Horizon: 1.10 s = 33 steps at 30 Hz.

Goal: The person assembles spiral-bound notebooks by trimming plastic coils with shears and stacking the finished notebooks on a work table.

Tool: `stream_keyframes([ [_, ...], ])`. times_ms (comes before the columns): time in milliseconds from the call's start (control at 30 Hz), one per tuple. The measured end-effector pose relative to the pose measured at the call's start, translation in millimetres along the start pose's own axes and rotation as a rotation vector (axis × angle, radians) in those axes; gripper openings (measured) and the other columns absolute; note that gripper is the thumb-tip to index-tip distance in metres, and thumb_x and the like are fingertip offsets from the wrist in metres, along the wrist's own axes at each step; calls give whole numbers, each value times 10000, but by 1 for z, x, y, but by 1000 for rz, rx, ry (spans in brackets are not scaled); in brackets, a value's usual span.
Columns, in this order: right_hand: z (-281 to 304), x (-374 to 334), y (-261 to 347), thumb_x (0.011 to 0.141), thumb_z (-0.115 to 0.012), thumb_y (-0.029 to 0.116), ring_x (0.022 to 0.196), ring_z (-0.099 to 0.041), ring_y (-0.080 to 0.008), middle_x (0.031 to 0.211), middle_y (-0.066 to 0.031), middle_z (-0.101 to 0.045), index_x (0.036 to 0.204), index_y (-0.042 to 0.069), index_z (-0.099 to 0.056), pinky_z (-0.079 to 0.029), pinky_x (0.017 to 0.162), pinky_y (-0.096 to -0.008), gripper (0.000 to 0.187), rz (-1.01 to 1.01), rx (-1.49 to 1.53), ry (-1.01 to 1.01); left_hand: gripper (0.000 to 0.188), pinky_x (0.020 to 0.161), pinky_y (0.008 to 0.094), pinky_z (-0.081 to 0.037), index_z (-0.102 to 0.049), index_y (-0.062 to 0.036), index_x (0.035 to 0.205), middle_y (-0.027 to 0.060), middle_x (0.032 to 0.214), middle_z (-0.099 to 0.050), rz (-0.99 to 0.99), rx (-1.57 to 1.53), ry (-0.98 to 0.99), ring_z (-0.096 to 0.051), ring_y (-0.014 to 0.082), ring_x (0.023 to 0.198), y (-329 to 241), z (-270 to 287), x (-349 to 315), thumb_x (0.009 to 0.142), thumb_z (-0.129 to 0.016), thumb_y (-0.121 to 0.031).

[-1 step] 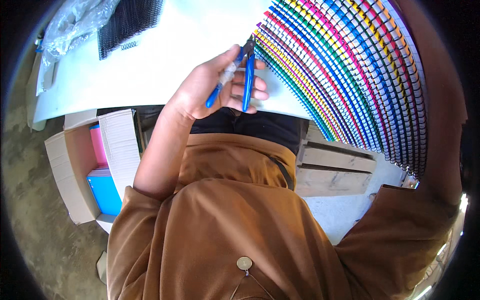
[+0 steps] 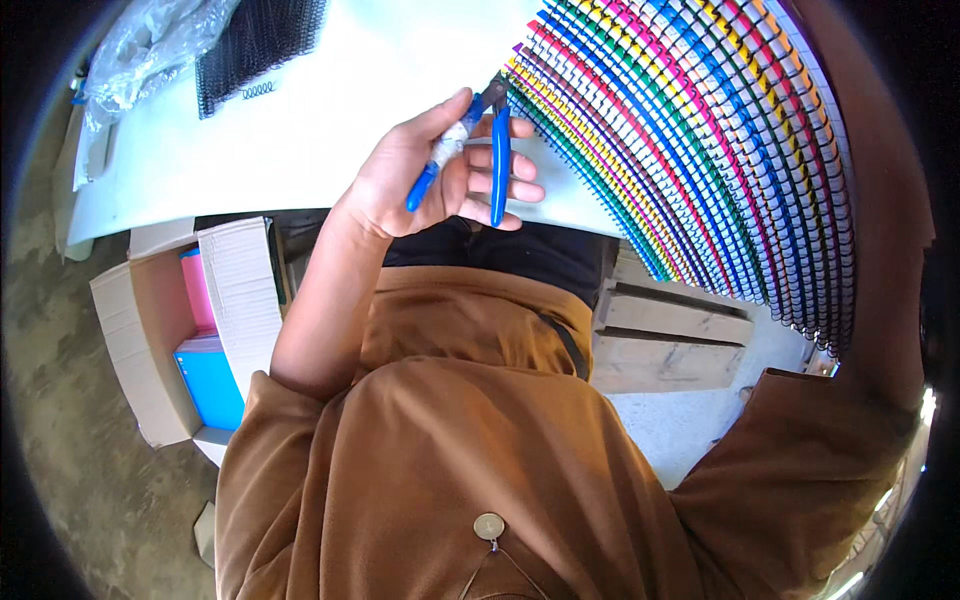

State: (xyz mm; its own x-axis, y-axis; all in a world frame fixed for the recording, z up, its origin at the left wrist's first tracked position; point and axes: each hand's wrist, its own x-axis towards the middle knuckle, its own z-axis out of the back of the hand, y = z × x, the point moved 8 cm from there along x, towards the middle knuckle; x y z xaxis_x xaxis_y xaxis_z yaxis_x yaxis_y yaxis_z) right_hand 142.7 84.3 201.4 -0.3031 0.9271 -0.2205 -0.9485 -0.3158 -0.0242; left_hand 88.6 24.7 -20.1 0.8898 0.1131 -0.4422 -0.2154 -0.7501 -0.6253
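Note:
My left hand [image 2: 405, 170] holds a pair of wire cutters [image 2: 500, 165] with blue handles, one of them wrapped in whitish tape. One handle lies against the palm by the thumb. My fingers reach round behind the other, and the two handles stand apart. The dark jaws point away from me, at the near-left end of a long row of spiral-bound books [image 2: 690, 150] whose coloured edges and dark coils fan along the table's right side. Whether the jaws touch a coil, I cannot tell. My right arm runs up the right edge, beyond the books; its hand is out of view.
On the white table [image 2: 250, 160] lie a bundle of black coils [image 2: 260, 50], a short loose coil [image 2: 258, 91] and a clear plastic bag [image 2: 150, 60]. An open cardboard box [image 2: 240, 290] with blue and pink books stands below left. Wooden slats [image 2: 670, 350] are at the lower right.
The cutters' handles have spread slightly wider, and my left fingers have moved a little outward with them. Everything else looks the same.

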Motion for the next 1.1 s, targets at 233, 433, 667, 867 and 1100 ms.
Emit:
stream_keyframes([
  [233,0,-3,5,736,-630,106,652,-546,-126,736,-57,-618,893,0,-657,-430,579,-263,191,16,-14,-8,629,776,531,-530,-460,21,1257,155,946,-606,-24,-587,583,-633,302,929,2,-10,6,981,-208,-485],
  [433,0,-8,3,736,-627,107,657,-548,-131,740,-61,-619,891,0,-659,-432,584,-266,191,13,-14,-11,615,761,510,-544,-460,10,1266,151,938,-608,-1,-381,306,-634,294,921,1,-14,2,985,-209,-476],
  [667,3,-9,8,735,-625,108,663,-551,-136,745,-66,-621,890,0,-660,-434,589,-269,192,31,-19,-18,590,731,505,-546,-447,19,1250,98,815,-537,3,-359,259,-630,309,889,4,1,5,986,-220,-457],
  [867,1,-11,6,734,-622,108,668,-553,-141,750,-70,-622,888,1,-661,-435,594,-272,192,23,-22,-16,554,687,433,-530,-553,-2,1113,119,805,-594,51,502,-251,-642,271,867,-27,-4,-9,990,-248,-449],
  [1100,5,-13,11,733,-620,109,673,-556,-146,755,-74,-624,887,1,-662,-437,599,-276,193,39,-36,-25,586,724,414,-572,-506,5,1180,173,974,-613,98,-149,116,-647,262,907,-2,-4,0,981,-232,-474],
])
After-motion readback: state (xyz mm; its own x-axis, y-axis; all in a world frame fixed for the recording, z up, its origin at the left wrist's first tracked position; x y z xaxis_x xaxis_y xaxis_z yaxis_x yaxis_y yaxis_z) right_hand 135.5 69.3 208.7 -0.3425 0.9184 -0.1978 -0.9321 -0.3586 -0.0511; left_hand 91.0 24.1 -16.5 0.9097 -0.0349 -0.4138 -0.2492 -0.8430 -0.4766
